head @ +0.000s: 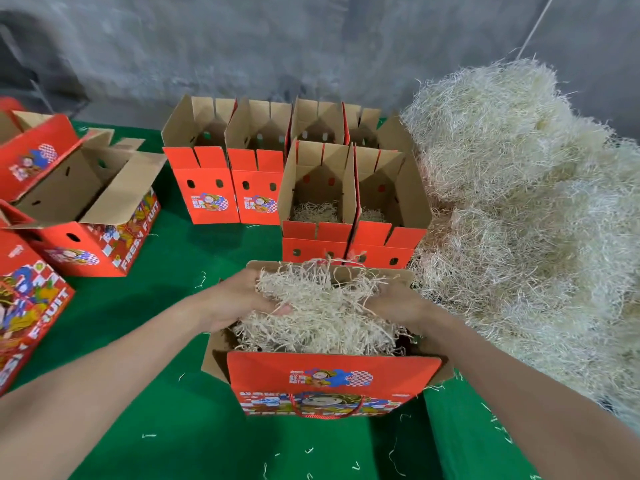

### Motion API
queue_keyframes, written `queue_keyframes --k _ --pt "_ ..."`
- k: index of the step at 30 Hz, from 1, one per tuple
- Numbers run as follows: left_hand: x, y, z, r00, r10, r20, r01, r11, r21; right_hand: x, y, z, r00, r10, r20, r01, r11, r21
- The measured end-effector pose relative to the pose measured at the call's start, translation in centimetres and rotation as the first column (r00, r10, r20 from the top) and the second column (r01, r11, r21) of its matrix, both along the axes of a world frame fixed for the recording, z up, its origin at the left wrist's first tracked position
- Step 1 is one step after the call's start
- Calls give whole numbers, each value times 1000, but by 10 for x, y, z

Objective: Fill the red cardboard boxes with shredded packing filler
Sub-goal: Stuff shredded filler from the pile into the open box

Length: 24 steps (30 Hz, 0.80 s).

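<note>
A red cardboard box (332,382) with a printed front and rope handle stands open right in front of me. Pale shredded filler (318,320) heaps above its rim. My left hand (239,299) grips the wad from the left, my right hand (394,303) from the right, both partly buried in the strands. Behind it stand two open boxes (318,237), (388,240) with a thin layer of filler on their floors. Farther back, several open boxes (204,188) look bare inside.
A big mound of loose filler (519,202) fills the right side of the green table cover (173,393). More red boxes (86,216) lie at the left, one open on its side. Stray strands dot the cloth. A grey wall is behind.
</note>
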<state>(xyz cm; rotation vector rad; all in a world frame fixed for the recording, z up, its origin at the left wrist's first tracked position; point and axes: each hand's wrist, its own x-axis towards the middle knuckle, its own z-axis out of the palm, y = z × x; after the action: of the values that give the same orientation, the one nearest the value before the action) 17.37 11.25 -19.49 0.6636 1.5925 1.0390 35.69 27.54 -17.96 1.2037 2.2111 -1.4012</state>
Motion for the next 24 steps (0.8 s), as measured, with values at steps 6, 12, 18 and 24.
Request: queue_keyframes --k 6,12,18,24 --pt "-9 -6 3 999 -44 -24 43 999 -25 1 12 -4 940 -295 -168 256 941 -222" --pt "21 4 6 978 -193 -77 192 981 -25 -4 0 7 885 -425 -190 335 864 -376" --pt "23 16 -3 972 227 -54 -222 971 87 14 3 9 976 -51 -212 -27 936 -350" --pt "19 7 5 978 -90 -189 101 993 53 3 -6 4 970 48 -238 -53 998 -15"
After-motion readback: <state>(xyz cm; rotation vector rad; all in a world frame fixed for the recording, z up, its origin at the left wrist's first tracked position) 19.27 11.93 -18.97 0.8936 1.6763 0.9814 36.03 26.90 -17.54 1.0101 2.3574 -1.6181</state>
